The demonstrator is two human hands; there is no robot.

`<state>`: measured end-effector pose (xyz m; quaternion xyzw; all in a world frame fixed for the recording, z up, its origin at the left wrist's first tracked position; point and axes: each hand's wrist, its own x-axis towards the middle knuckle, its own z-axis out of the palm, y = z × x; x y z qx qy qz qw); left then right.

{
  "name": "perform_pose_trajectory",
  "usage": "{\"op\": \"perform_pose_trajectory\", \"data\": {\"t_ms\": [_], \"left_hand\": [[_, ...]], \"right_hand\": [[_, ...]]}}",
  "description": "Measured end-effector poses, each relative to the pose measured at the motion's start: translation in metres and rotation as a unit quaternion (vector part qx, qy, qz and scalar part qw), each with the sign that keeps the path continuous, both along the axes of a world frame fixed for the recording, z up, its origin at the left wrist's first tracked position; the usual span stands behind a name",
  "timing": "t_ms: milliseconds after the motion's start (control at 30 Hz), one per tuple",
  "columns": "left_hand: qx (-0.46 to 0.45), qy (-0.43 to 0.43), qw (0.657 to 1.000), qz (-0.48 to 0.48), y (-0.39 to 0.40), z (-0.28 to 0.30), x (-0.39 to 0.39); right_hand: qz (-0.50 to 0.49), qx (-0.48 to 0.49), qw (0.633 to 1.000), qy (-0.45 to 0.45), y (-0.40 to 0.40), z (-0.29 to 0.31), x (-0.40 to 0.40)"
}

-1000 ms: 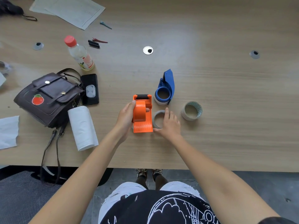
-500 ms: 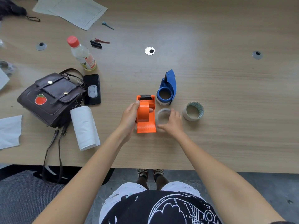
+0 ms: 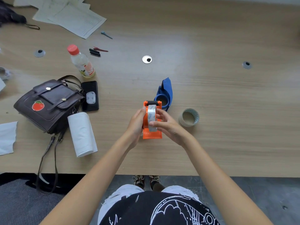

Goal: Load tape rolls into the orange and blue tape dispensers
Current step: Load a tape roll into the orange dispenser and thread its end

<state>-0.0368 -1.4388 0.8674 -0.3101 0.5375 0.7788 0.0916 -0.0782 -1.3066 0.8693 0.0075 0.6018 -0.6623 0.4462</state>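
Fingers of our right hand (image 3: 168, 125) curl round a clear roll of tape (image 3: 151, 116), thumb on its near edge, holding it upright on its rim over the flat orange plastic tape dispenser (image 3: 152, 133). Our left hand (image 3: 136, 122) grips that dispenser along its left side, fingertips at the roll's far edge. We work at a wide, pale wood-grain table (image 3: 227, 98) with round metal cable grommets set into it; grey floor shows beneath the near edge. Just behind the orange dispenser, touching or nearly so, a curved blue plastic tape dispenser (image 3: 166, 93) lies on the table. To our right, apart from the hands, a second clear tape roll with a brown cardboard core (image 3: 189, 117) lies flat. To our left sit a white paper towel roll (image 3: 82, 133), a dark brown leather handbag with a red tomato sticker (image 3: 48, 103), a black phone (image 3: 90, 95) and a red-capped plastic bottle (image 3: 81, 61). Loose white papers (image 3: 69, 17) lie at the far left.
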Motion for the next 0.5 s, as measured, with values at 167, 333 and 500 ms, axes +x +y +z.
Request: {"op": "perform_pose_trajectory", "data": {"t_ms": [167,333,500], "left_hand": [[0.016,-0.018,0.999,-0.029,0.005,0.002,-0.001],[0.05,0.008,0.991,-0.124,-0.003,0.008,0.003],[0.046,0.075,0.973,-0.212,-0.011,0.019,0.006]], "right_hand": [[0.005,-0.028,0.999,-0.028,-0.004,0.005,0.003],[0.03,-0.011,0.999,-0.023,0.005,0.006,-0.008],[0.106,0.035,0.992,0.052,0.017,0.017,-0.027]]}}
